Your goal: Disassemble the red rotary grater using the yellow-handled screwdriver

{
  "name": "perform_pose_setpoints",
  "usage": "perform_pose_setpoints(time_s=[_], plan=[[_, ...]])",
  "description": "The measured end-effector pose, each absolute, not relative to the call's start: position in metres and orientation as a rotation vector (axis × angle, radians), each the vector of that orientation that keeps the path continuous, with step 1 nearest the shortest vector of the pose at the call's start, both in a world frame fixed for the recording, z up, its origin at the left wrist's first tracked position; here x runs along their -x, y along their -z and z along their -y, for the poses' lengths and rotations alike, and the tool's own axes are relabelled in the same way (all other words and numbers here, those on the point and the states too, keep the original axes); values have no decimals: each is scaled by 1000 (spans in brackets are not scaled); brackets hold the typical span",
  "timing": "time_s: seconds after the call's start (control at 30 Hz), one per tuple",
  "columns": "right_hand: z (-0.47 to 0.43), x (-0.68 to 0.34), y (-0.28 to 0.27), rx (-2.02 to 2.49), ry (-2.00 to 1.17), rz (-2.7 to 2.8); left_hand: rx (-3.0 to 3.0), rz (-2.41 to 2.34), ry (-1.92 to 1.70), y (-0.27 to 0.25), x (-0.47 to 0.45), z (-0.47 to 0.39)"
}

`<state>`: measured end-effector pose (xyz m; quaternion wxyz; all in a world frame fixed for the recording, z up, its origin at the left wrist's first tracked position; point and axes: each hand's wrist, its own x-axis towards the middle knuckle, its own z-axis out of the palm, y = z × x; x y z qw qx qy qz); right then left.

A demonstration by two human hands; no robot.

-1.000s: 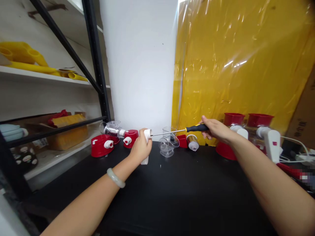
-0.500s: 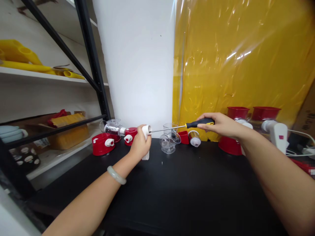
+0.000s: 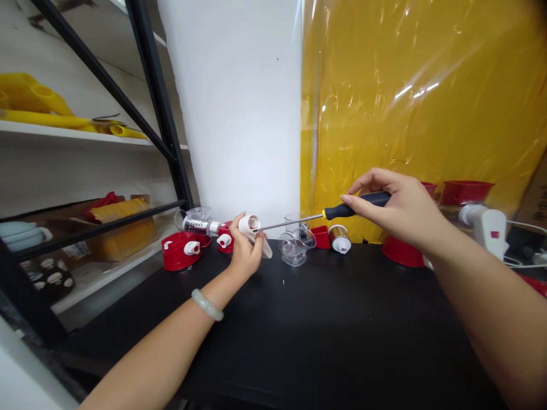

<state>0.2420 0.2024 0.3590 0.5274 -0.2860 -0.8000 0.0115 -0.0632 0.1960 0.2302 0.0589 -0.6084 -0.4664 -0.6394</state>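
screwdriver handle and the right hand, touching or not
Touching: the head view shows the screwdriver handle held in the right hand, thumb lying across it.

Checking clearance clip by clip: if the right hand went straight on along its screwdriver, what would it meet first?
The screwdriver in the right hand would likely meet the white part held in the left hand first; the two look to be touching, though depth is unclear.
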Motion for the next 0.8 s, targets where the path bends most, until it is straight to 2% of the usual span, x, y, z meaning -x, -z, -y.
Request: perform_pose_setpoints(time_s=[0.3,0.47,0.63,0.8], plan=[[-198,-248,-364,733,149,1944,1827,1397,1829,-215,63,-199],[-199,-246,-362,608,199,1975,1946,1372,1917,-213,60,-200],[-207,-257,-362,440,-82,2023,1971,1362,2013,-218,60,-199],[-219,-268,-362,448,-343,2090,1964,1252,1926,-221,65,-199]])
